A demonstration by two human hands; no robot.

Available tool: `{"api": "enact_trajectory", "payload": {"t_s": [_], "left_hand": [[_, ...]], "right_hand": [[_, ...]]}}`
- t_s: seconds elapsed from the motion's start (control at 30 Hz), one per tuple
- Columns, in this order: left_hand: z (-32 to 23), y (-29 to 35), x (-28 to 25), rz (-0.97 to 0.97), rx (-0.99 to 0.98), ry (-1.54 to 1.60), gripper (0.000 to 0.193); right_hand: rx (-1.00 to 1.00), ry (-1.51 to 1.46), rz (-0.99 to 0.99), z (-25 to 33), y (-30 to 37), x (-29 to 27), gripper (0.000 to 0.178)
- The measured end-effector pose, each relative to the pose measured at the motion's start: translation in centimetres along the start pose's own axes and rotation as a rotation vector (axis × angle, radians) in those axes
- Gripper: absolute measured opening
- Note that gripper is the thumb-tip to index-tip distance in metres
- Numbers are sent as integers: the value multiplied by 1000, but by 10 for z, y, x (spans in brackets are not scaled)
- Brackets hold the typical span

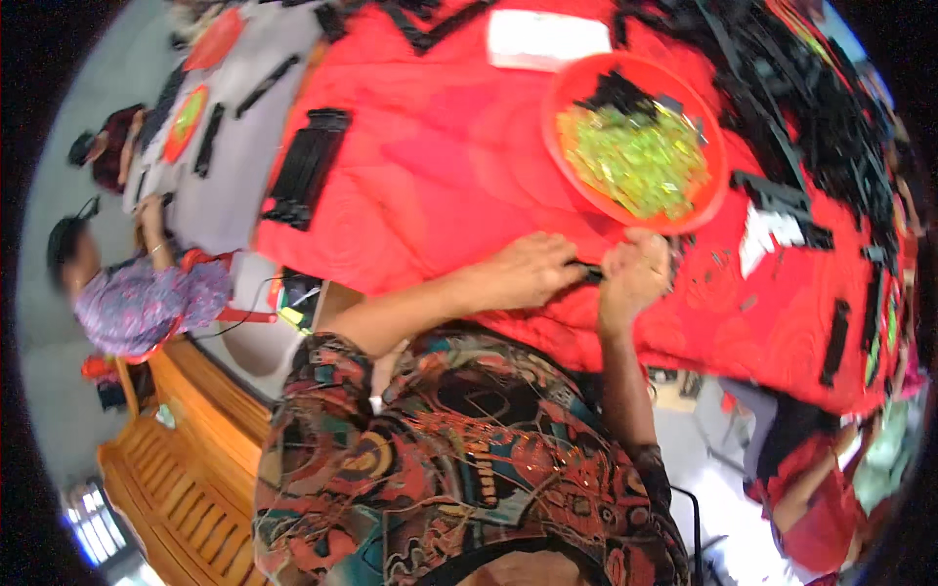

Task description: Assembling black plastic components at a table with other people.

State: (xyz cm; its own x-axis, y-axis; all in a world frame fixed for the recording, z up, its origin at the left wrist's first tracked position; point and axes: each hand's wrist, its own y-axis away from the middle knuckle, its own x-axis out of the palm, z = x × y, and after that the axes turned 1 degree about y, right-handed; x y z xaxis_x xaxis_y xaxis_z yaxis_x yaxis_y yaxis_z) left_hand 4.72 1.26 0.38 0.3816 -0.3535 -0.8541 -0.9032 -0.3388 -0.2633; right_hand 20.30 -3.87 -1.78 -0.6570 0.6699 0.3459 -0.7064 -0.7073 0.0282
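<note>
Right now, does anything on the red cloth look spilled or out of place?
Yes: small dark bits lie scattered on the red cloth, to the right of the right hand. They look like stray scraps, loose outside the red bowl. An irregular white piece lies near them.

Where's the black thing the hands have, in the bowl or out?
Out: the black piece shows between left hand and right hand, nearer the person than the red bowl.
</note>
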Motion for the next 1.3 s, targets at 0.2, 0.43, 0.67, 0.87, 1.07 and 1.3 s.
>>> {"api": "enact_trajectory", "payload": {"t_s": [0.2, 0.43, 0.67, 0.87, 1.07, 1.3], "left_hand": [[-15, 25, -27, 2, -61, -153, 24], [14, 87, -96, -279, -493, -412, 29], [97, 162, -132, -405, -824, -833, 20], [118, 170, -128, -488, -851, -807, 20], [125, 179, -124, -509, -702, -902, 23], [134, 176, -124, -463, -780, -833, 36]], "right_hand": [[-117, -219, -20, 48, 26, 14, 21], [-54, -192, 138, 51, 37, 13, 23], [51, -115, 178, 38, 36, 11, 24], [123, -66, 158, 37, 36, 11, 25], [97, 60, 139, 27, 37, 4, 22], [-46, 117, 196, 23, 37, -2, 17]]}}
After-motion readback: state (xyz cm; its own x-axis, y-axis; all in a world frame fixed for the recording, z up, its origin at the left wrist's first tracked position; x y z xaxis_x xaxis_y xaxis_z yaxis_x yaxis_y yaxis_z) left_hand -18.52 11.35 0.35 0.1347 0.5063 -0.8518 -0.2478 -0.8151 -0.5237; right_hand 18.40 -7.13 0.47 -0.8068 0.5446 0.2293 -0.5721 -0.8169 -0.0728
